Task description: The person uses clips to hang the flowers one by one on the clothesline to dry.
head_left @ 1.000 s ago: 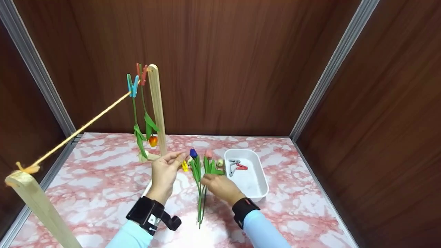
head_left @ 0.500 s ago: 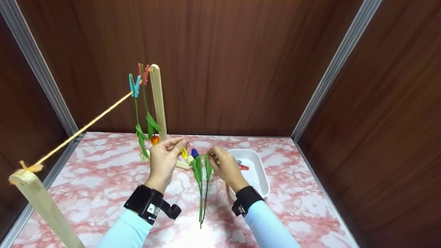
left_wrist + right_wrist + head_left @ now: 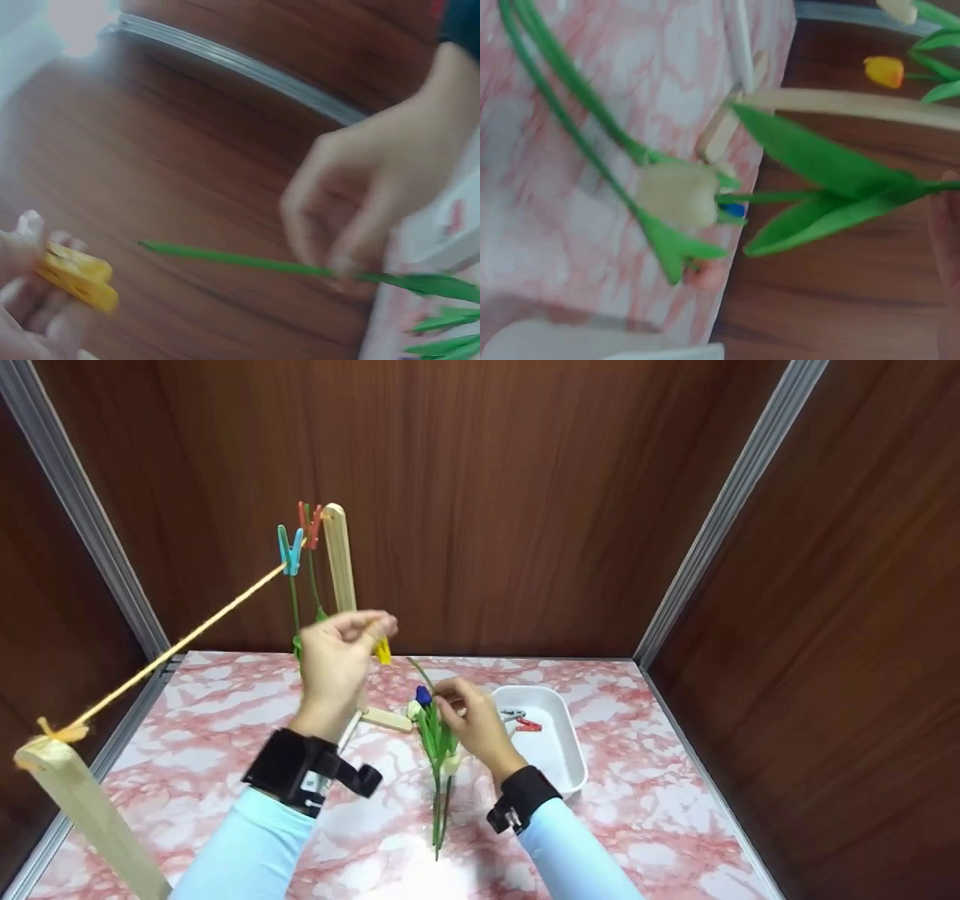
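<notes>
My left hand [image 3: 337,660] is raised in front of the far post and pinches a yellow clothespin [image 3: 81,276], its prongs pointing away from the fingers. With thumb and fingers, my right hand [image 3: 480,724] grips a white artificial tulip by the stem. The tulip's cut end points up toward the left hand, and its white bloom [image 3: 679,195] hangs below the green leaves. Beneath it on the table lie a blue tulip [image 3: 424,695], another white tulip [image 3: 414,709] and a pink tulip [image 3: 707,276], the pink one hidden by the right hand in the head view.
A yellow cord [image 3: 187,634] runs between a near wooden post [image 3: 90,810] and a far wooden post [image 3: 340,559]. On it, a blue clothespin [image 3: 291,551] and a red clothespin [image 3: 310,526] hold hanging tulips. A white tray [image 3: 551,750] with several clothespins stands at right.
My right hand has taken up the white tulip from beside the tray and brought it left, stem end up. The left hand has risen and moved left with the yellow clothespin.
</notes>
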`<state>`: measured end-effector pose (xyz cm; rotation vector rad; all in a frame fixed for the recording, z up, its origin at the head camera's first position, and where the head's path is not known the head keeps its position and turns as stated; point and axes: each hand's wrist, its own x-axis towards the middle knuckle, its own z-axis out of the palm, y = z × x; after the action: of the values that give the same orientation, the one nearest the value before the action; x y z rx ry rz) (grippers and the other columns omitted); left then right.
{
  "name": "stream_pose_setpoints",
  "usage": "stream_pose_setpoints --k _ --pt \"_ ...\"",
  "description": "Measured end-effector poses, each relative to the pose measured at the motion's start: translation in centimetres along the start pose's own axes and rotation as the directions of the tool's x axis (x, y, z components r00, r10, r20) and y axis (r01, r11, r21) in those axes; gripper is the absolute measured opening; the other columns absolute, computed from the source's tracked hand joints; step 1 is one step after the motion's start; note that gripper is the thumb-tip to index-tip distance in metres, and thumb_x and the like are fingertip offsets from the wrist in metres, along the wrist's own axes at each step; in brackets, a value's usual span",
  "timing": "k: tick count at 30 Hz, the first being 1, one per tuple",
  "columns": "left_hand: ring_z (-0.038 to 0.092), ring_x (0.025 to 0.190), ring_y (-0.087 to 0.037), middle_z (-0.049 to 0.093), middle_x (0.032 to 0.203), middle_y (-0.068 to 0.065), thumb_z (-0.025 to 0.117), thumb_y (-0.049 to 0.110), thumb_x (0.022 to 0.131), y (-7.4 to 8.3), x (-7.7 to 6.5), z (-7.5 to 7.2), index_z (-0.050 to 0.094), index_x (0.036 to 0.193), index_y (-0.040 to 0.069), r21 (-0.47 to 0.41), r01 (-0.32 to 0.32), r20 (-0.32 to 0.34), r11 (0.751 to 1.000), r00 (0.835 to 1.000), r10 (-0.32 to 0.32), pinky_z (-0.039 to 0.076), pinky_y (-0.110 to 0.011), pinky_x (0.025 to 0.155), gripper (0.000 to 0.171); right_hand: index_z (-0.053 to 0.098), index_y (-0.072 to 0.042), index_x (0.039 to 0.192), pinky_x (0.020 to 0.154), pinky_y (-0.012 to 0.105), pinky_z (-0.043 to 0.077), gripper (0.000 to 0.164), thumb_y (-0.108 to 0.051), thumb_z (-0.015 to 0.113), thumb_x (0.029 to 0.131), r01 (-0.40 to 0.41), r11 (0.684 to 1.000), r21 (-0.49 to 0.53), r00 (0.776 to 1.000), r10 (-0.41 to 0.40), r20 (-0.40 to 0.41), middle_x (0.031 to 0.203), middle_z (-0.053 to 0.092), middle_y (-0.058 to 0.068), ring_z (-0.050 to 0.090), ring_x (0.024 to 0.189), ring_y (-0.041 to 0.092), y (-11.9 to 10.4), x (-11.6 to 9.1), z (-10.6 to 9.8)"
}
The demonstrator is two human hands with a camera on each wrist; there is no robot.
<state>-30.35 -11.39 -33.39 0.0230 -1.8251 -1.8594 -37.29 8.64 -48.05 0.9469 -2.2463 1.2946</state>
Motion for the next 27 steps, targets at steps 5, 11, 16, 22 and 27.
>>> stream_pose_setpoints --k 5,11,16,22,27 --pt "0.073 0.078 0.005 0.085 0.105 -0.017 0.084 0.011 0.095 4.9 1.1 -1.0 0.085 0.103 0.002 0.156 -0.136 -0.07 0.978 0.987 0.148 0.06 -0.013 0.072 0.013 0.074 0.0 0.119 0.088 0.028 0.067 0.017 -0.008 0.07 0.106 0.029 0.998 0.057 0.998 -0.032 0.052 0.11 0.08 0.017 0.079 0.099 0.027 -2.9 1.2 1.3" --pt "0.068 0.071 0.002 0.079 0.076 0.017 0.088 0.019 0.093 10.6 2.9 -3.8 0.088 0.101 0.008 0.221 -0.118 -0.174 0.968 0.972 0.158 0.052 -0.014 0.064 0.014 0.073 0.004 0.122 0.092 0.024 0.066 0.02 -0.005 0.069 0.105 0.012 0.979 0.204 0.997 -0.027 0.07 0.114 0.08 0.021 0.08 0.103 0.033 -7.1 3.4 3.2" --pt "0.071 0.072 0.001 0.074 0.068 0.024 0.088 0.019 0.092 12.2 4.6 -6.0 0.088 0.1 0.014 0.166 0.044 -0.25 0.985 0.968 -0.001 0.057 -0.011 0.066 0.01 0.075 0.004 0.12 0.086 0.02 0.066 0.018 -0.002 0.071 0.103 0.026 0.966 0.257 0.999 -0.037 0.037 0.112 0.081 0.021 0.081 0.1 0.032 -9.8 5.6 5.6" --pt "0.068 0.077 0.006 0.065 0.064 0.033 0.085 0.028 0.095 11.7 6.2 -6.8 0.087 0.111 0.017 0.294 0.174 -0.292 0.94 0.953 -0.085 0.055 -0.011 0.07 0.019 0.077 0.003 0.116 0.084 0.014 0.063 0.016 -0.001 0.071 0.102 0.011 0.968 0.25 1.0 -0.015 0.013 0.108 0.083 0.018 0.081 0.095 0.021 -12.1 8.0 8.5" --pt "0.067 0.075 0.008 0.062 0.06 0.035 0.084 0.03 0.097 11.2 6.9 -6.9 0.087 0.112 0.019 0.35 0.202 -0.279 0.915 0.955 -0.104 0.054 -0.013 0.071 0.019 0.079 0.001 0.113 0.083 0.012 0.061 0.013 -0.002 0.072 0.102 -0.035 0.964 0.264 0.999 0.032 0.014 0.104 0.083 0.017 0.079 0.092 0.016 -12.9 9.4 9.6"
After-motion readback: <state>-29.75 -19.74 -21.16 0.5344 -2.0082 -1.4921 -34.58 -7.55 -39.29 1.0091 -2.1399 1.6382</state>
